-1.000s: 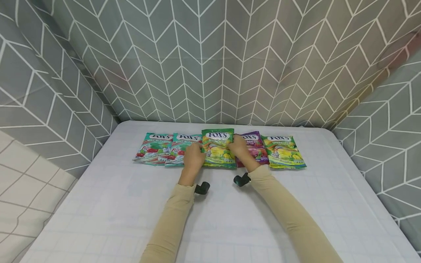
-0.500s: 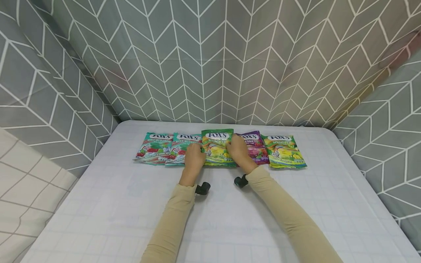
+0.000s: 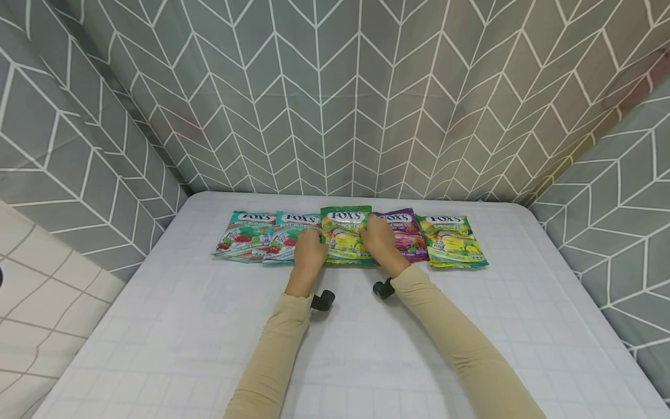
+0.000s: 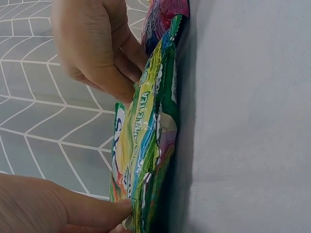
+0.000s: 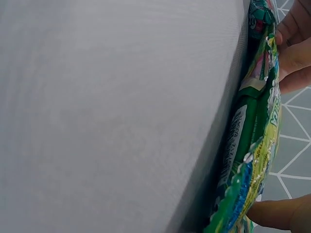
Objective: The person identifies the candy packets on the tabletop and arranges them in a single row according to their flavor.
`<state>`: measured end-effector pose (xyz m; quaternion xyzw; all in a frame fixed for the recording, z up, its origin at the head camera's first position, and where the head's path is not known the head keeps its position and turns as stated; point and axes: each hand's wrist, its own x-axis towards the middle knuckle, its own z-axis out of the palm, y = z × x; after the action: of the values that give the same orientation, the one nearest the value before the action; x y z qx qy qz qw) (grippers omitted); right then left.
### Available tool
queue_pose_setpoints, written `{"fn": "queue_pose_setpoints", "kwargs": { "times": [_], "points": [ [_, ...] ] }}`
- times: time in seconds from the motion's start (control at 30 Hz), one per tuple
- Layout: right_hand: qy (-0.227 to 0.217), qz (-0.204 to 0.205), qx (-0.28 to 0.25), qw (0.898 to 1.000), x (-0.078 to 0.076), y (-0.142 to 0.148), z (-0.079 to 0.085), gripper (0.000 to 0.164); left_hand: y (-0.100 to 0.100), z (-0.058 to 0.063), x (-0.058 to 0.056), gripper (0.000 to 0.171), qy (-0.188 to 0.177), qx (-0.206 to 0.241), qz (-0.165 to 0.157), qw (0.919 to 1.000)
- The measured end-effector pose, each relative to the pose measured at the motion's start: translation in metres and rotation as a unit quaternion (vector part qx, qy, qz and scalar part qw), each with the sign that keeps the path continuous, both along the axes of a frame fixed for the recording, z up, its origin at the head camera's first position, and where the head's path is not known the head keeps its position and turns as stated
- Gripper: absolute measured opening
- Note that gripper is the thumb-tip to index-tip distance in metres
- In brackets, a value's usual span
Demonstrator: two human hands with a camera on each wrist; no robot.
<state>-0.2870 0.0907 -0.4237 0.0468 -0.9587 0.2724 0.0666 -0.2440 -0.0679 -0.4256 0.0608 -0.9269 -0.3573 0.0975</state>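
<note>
A yellow-green candy bag (image 3: pixel 346 240) marked FOX'S Spring Tea lies in the middle of a row of candy bags. My left hand (image 3: pixel 310 251) pinches its left edge, and my right hand (image 3: pixel 379 238) pinches its right edge. In the left wrist view, the thumb of the left hand (image 4: pixel 63 206) presses the near side of the bag (image 4: pixel 141 131). The right wrist view shows a green underside of the bag (image 5: pixel 248 121). Left of it are two mint blossom candy bags (image 3: pixel 285 237) (image 3: pixel 245 235). A purple berries candy bag (image 3: pixel 410 238) is partly behind the right hand.
Another Spring Tea candy bag (image 3: pixel 452 241) closes the row on the right. All lie near the far edge of a white-covered table (image 3: pixel 345 355). Grey chevron-patterned curtains (image 3: pixel 335 105) stand behind and at both sides. A black wrist camera (image 3: pixel 323 300) juts from each sleeve.
Over the last second the right hand and wrist have shifted very slightly to the left. Both hands keep their grip on the middle candy bag, and the row looks the same.
</note>
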Motion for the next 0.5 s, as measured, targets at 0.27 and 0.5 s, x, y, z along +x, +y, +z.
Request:
{"fn": "queue_pose_setpoints", "kwargs": {
  "times": [0.27,0.5],
  "points": [
    [-0.011,-0.01,0.006,1.0,-0.0018,0.0024,-0.0005,0.028,0.0004,0.0008,-0.0003,0.015,-0.008,-0.005,0.0,1.0],
    [-0.028,-0.01,0.001,1.0,-0.0012,0.0055,0.0016,0.038,0.0001,0.0015,0.0005,0.013,-0.002,-0.005,-0.003,1.0]
  ]
}}
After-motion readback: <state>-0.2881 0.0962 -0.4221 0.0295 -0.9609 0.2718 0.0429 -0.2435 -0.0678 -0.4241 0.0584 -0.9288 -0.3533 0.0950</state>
